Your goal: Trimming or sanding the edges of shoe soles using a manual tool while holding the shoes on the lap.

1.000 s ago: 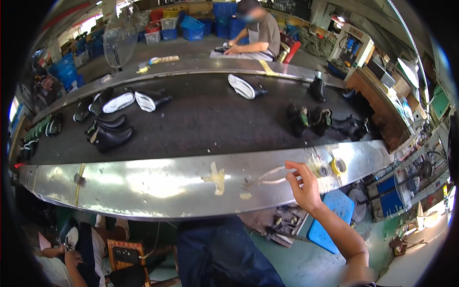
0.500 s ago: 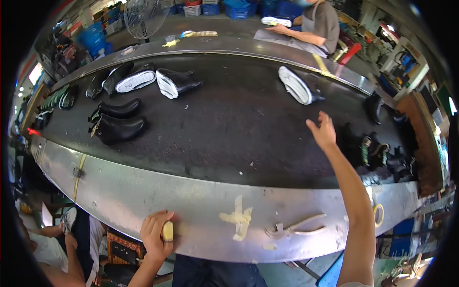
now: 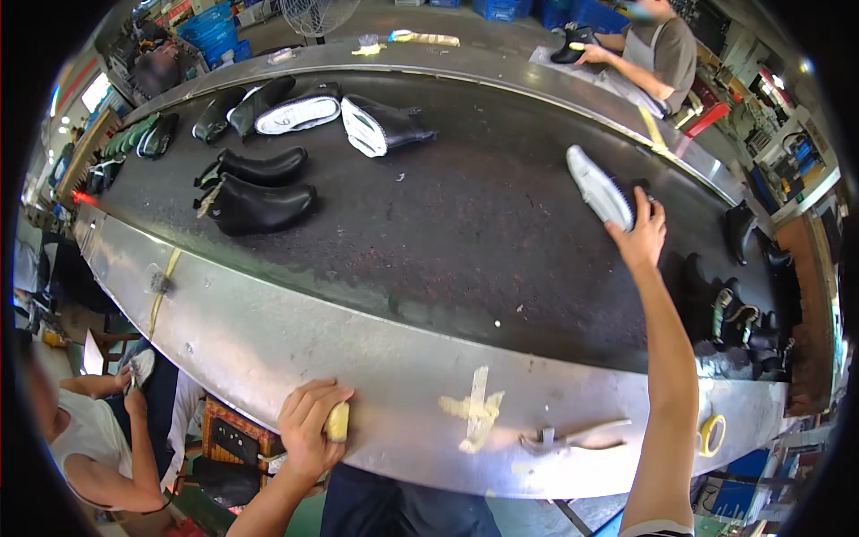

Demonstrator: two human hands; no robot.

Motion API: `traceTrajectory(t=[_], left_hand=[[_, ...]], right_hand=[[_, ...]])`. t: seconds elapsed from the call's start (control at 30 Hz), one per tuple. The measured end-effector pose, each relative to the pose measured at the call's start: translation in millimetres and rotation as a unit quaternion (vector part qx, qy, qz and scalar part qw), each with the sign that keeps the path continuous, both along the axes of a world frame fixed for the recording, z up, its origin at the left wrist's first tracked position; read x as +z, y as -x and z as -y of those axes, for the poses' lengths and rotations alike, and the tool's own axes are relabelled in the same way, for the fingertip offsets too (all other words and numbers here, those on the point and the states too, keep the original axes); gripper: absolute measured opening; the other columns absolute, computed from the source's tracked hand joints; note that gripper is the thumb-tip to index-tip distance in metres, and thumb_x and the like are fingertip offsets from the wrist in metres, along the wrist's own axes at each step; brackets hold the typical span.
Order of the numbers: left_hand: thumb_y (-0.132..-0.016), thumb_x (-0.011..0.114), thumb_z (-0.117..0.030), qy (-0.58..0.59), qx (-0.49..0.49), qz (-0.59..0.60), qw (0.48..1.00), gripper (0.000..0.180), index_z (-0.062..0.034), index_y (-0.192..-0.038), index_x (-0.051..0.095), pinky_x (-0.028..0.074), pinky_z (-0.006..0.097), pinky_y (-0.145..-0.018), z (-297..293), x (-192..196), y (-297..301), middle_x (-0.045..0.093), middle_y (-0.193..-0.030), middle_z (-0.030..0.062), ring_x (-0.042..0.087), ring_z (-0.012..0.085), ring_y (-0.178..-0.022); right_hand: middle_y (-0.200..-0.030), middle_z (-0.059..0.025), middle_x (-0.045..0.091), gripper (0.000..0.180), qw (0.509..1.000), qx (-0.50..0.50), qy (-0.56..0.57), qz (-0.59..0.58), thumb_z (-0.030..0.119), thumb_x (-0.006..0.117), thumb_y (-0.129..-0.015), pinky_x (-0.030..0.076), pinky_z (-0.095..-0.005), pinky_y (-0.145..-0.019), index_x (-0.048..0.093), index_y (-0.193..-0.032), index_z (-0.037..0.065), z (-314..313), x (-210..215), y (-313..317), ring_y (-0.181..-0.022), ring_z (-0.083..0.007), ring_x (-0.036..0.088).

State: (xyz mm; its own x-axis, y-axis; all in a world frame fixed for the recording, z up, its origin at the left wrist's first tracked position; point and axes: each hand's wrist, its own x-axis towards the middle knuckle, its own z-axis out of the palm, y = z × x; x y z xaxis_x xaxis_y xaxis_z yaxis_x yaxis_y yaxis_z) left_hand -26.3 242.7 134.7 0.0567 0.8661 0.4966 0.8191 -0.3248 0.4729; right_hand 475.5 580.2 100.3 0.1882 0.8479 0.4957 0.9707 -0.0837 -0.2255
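My right hand (image 3: pixel 640 231) reaches across the dark belt to a black boot with a white sole (image 3: pixel 599 190). Its thumb and fingers close round the boot's near end, and they hide much of the black upper. The boot lies on its side, sole toward the left. At the metal edge in front of me, my left hand (image 3: pixel 313 425) is closed on a small yellowish block (image 3: pixel 337 421), whose exact material I cannot make out. Pliers (image 3: pixel 573 438) lie on the metal ledge between my arms, right of a cross of pale tape (image 3: pixel 474 409).
Further left on the belt are several boots, including a black pair (image 3: pixel 264 201) and a white-soled one (image 3: pixel 380 130). More boots (image 3: pixel 738 313) stand at the right end. A tape roll (image 3: pixel 711 436) lies beside my right forearm. A co-worker (image 3: pixel 667 54) across holds a black boot.
My right hand has moved forward from open air onto the white-soled boot and taken hold of it. The view has shifted. The co-worker across now holds the boot with its black upper showing.
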Motion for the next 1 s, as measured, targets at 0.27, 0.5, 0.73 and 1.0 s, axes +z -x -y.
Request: traceTrajectory(t=[0.27,0.5,0.73,1.0], left_hand=[[-0.085,0.066,-0.004,-0.086,0.008,0.067,0.994,0.022,-0.0061,-0.106,0.072,0.053,0.042,-0.083,0,-3,-1,0.071,-0.102,0.0124,0.067,0.0346,-0.099],[-0.108,0.029,-0.057,0.365,-0.109,0.766,0.518,0.067,-0.0081,-0.151,0.044,0.053,0.048,-0.101,111,24,-53,0.058,-0.144,0.0112,0.056,0.0250,-0.130],[-0.110,0.028,-0.050,0.283,-0.102,0.883,0.361,0.060,-0.0079,-0.145,0.052,0.053,0.038,-0.103,185,-39,-35,0.064,-0.132,0.0090,0.064,0.0234,-0.117],[-0.111,0.026,-0.040,0.312,0.124,0.792,0.510,0.054,-0.0028,-0.130,0.060,0.061,0.039,-0.084,216,-94,-41,0.071,-0.112,0.0119,0.072,0.0245,-0.096]], right_hand=[[-0.147,-0.0097,0.044,0.070,0.939,0.269,-0.093,0.194,0.009,0.080,-0.066,0.043,-0.0503,-0.107,0.064,-0.131,0.028,213,129,163,-0.135,-0.0429,0.040],[-0.146,-0.0035,0.050,0.056,0.884,0.401,-0.134,0.198,0.010,0.068,-0.077,0.047,-0.0521,-0.101,0.068,-0.128,0.031,417,136,251,-0.136,-0.0420,0.042],[-0.117,-0.0016,0.071,0.020,0.743,0.667,0.027,-0.056,0.017,0.078,-0.084,0.056,-0.0402,-0.088,0.075,-0.104,0.018,533,114,259,-0.113,-0.0228,0.065],[-0.091,-0.0059,0.070,0.018,0.819,0.523,0.142,-0.187,0.017,0.080,-0.084,0.055,-0.0354,-0.065,0.071,-0.095,0.007,540,89,259,-0.077,-0.0230,0.070]])
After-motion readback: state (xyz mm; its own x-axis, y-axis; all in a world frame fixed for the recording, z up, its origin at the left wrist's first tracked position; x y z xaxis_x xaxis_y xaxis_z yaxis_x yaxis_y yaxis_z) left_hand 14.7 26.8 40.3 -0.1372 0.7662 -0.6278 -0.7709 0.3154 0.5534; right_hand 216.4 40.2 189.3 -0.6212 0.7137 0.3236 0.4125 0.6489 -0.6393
